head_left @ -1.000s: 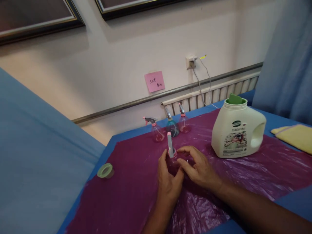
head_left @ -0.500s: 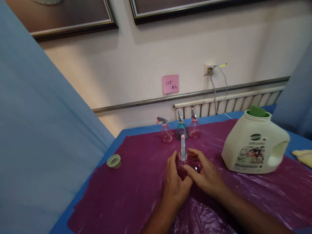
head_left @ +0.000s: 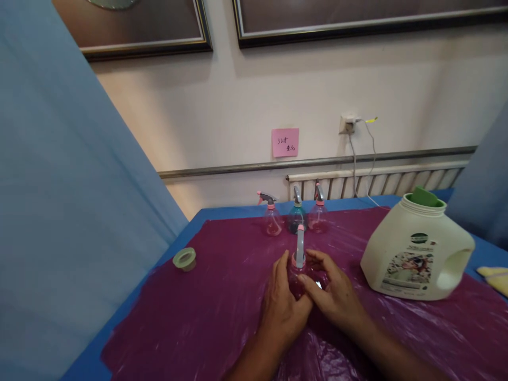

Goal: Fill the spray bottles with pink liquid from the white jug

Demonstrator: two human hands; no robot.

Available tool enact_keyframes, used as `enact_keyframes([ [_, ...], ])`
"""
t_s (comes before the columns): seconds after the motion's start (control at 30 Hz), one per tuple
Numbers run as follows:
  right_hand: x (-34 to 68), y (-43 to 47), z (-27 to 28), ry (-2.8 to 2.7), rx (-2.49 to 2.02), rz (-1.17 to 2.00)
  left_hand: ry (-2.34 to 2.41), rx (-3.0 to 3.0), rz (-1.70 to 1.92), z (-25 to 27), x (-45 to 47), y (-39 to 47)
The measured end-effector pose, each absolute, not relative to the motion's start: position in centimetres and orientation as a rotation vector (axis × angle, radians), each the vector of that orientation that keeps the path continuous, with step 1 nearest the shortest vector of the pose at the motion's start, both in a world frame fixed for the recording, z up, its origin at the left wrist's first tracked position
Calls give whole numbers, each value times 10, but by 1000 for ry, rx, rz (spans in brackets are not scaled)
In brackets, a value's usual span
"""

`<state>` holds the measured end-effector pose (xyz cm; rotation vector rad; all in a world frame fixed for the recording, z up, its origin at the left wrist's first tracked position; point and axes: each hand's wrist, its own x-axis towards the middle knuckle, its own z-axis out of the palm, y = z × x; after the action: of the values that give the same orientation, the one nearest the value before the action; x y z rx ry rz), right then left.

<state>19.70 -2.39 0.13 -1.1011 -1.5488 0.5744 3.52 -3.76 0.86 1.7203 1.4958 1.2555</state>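
A clear pink spray bottle with a grey and pink trigger head stands upright between my hands on the purple plastic sheet. My left hand curves round its left side, and my right hand wraps its right side with the thumb across the front. My fingers hide much of the bottle's body. Just behind stand three more spray bottles: a clear one with a pink and grey trigger, a teal bottle and a pinkish bottle.
At the right stands a large cream detergent jug with a green piece in its mouth. A pale green cap lies at the left. A yellow cloth rests at the right edge. Blue curtain hangs on the left.
The camera view has shifted slightly, so the scene sits a little lower and the wall items further right. Both hands stay round the spray bottle with little visible movement.
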Motion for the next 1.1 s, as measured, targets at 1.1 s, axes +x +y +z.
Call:
enact_keyframes([
  [1.1,206,-26,11,-1560,-1111,601,1490,1917,1249,12,40,-40],
])
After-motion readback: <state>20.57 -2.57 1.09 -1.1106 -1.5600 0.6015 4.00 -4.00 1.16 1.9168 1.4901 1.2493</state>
